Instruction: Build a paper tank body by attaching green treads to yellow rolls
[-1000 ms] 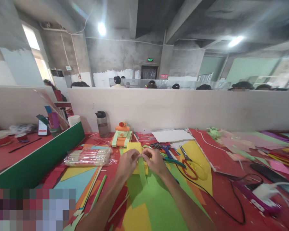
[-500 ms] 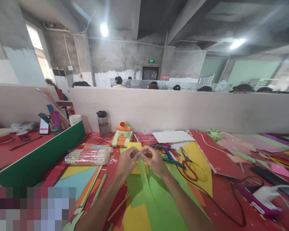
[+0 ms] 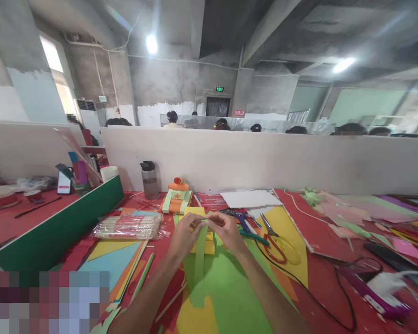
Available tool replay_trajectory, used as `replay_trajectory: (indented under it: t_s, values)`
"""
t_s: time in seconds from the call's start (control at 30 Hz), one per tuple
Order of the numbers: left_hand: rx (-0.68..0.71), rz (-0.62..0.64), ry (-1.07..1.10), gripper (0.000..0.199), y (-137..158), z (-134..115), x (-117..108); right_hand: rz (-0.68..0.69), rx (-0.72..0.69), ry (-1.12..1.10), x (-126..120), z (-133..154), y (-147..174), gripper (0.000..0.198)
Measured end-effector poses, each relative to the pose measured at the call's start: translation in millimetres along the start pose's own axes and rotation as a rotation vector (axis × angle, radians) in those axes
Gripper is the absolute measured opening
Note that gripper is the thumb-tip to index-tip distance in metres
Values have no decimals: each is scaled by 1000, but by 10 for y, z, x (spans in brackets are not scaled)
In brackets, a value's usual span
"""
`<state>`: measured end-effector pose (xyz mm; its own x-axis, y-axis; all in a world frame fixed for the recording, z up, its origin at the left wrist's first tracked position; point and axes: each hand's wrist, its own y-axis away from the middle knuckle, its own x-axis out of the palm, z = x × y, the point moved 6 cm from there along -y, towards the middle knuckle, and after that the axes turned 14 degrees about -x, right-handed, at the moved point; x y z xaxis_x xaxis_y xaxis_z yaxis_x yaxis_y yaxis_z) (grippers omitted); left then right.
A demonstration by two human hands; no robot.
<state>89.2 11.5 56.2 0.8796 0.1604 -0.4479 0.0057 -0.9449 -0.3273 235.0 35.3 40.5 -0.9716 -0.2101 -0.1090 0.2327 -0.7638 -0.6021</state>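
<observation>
A long green paper strip (image 3: 200, 264) hangs down from between my hands, its upper end pinched in the fingertips. My left hand (image 3: 187, 232) grips that end from the left, and my right hand (image 3: 225, 228) pinches it from the right, the two sets of fingertips almost touching. Behind and below the hands is a folded yellow paper piece (image 3: 209, 246), partly hidden by them. Green paper sheets (image 3: 230, 283) lie beneath, with a yellow sheet (image 3: 197, 317) at the front. Past the hands stands an orange and pale green paper model (image 3: 177, 200) with a star on it.
Red-and-yellow-handled scissors (image 3: 273, 239) and a blue glue gun (image 3: 242, 220) lie right of my hands. A black cable (image 3: 299, 278) runs to a purple power strip (image 3: 376, 292). Bagged sticks (image 3: 127, 226) and a water bottle (image 3: 149, 181) are on the left. A white partition (image 3: 257, 160) closes the back.
The strip's hanging end has swung left, and its lower edge now shows over the green sheet. My fingers have shifted slightly around its upper end.
</observation>
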Motion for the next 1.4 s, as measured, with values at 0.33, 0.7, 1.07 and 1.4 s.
replay_trajectory:
  t_s: [0.33, 0.7, 1.07, 1.4]
  values:
    - [-55, 25, 83, 24, -21, 40, 9, 3, -94, 111, -15, 97, -17, 23]
    - [-69, 37, 122, 25, -20, 64, 27, -15, -144, 221, -14, 141, -2, 22]
    - [-109, 69, 201, 26, -51, 64, -4, -31, -114, 228, 0, 151, 9, 21]
    - [-39, -2, 63, 17, -11, 58, -28, 27, -116, 253, 62, 207, 6, 17]
